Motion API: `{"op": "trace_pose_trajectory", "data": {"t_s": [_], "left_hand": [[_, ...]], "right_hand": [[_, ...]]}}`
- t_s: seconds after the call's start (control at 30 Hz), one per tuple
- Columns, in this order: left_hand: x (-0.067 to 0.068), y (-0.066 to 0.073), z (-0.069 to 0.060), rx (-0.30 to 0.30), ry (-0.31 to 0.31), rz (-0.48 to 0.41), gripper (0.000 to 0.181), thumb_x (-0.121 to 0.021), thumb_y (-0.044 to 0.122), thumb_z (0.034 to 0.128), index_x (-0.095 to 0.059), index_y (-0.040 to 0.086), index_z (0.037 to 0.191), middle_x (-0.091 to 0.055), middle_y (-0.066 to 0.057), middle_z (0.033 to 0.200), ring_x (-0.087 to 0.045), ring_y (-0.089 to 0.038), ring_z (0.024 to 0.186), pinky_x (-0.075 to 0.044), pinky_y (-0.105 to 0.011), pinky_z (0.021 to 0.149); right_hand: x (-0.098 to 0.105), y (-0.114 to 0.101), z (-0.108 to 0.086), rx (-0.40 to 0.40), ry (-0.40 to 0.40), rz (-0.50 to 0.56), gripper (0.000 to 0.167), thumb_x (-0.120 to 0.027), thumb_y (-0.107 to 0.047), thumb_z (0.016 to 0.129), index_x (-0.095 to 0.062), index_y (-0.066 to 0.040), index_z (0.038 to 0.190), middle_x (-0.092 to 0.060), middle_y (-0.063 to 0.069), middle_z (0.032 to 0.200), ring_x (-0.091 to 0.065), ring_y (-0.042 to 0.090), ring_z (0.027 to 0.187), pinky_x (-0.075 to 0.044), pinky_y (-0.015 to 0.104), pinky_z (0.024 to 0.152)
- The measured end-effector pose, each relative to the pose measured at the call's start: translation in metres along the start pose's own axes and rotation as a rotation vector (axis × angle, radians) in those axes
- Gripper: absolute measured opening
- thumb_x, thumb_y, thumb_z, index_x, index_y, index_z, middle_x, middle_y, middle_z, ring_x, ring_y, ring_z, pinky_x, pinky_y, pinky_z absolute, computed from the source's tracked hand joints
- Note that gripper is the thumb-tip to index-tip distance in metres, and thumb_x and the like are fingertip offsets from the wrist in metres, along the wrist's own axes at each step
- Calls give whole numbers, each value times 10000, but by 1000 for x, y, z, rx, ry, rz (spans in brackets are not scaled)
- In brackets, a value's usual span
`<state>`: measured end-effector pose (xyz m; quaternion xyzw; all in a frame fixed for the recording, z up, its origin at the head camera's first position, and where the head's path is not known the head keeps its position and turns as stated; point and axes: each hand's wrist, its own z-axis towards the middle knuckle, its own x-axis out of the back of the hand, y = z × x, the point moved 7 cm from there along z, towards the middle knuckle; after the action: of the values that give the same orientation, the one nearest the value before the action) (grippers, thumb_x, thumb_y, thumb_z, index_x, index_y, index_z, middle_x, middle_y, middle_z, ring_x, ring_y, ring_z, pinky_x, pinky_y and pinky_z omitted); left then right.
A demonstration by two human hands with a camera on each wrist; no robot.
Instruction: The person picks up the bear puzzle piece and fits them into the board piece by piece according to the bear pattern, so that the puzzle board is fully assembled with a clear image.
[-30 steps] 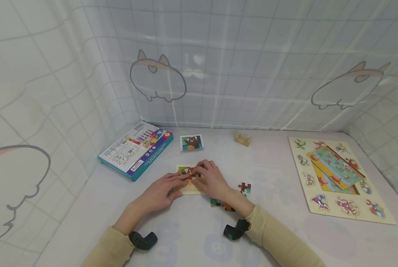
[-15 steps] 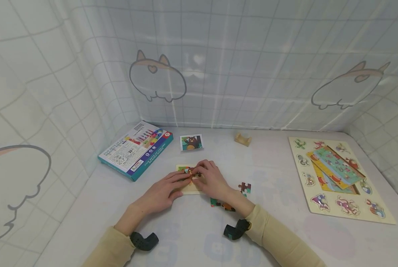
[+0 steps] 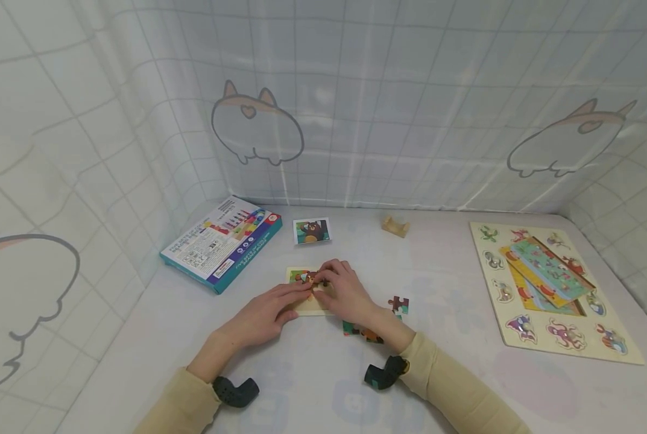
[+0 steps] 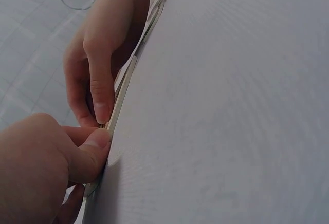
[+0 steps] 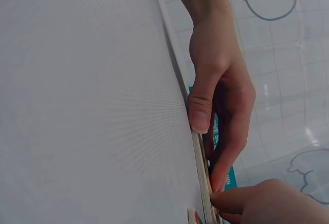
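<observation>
A small wooden puzzle tray (image 3: pixel 308 311) lies flat in front of me, with bear-picture pieces (image 3: pixel 304 276) along its upper part. My left hand (image 3: pixel 260 313) reaches over the tray from the left. Its fingers are fairly straight on the pieces, and its thumb touches the tray's edge (image 5: pixel 198 149) in the right wrist view. From the right, my right hand (image 3: pixel 347 296) bends its fingers and thumb about a puzzle piece in the tray; the fingers mostly hide that piece. Loose jigsaw pieces (image 3: pixel 398 304) lie beside and partly under the right forearm.
A bear picture card (image 3: pixel 311 231) lies behind the tray. The boxed set (image 3: pixel 222 244) is at left, and a small wooden holder (image 3: pixel 395 226) stands near the back. At right is a large knob puzzle board (image 3: pixel 529 337) bearing two colourful panels (image 3: pixel 551 271).
My left hand's fingers have shifted slightly right over the pieces, toward the right hand. The right hand stays nearly still.
</observation>
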<state>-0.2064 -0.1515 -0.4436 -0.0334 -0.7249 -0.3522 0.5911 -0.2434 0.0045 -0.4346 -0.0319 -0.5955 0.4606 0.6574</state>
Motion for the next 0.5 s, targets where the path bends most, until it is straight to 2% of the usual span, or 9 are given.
{"op": "trace_pose_trajectory", "data": {"t_s": [0.17,0.3,0.4,0.5], "left_hand": [[0,-1,-1,-1,-2,4,515,-589,259,1015,-453,267,1511,-414,55,1574,-355,-250,1475,-351,-513,1177],[0,0,-1,-44,13,39,509,-576,248,1021,-451,254,1515,-396,55,1587,-358,-243,1472,-368,-502,1169],[0,3,-1,-85,25,68,503,-564,232,1026,-452,238,1516,-389,43,1591,-362,-242,1470,-381,-497,1161],[-1,3,0,-90,13,80,500,-545,243,1035,-438,251,1524,-373,61,1599,-345,-221,1479,-366,-479,1175]], "right_hand": [[0,-1,-1,-13,-37,11,191,-691,-181,940,-700,-87,1107,-565,52,1251,-478,243,1147,-462,418,998],[5,-3,-6,-24,-92,14,299,-678,-175,939,-658,-77,1221,-558,57,1318,-476,247,1242,-437,436,1073],[15,-4,-12,-34,-112,32,379,-678,-189,944,-612,-68,1297,-540,68,1370,-456,262,1310,-406,462,1115],[30,-2,-20,-60,-111,38,420,-681,-204,950,-585,-59,1333,-530,64,1392,-450,262,1331,-405,472,1122]]}}
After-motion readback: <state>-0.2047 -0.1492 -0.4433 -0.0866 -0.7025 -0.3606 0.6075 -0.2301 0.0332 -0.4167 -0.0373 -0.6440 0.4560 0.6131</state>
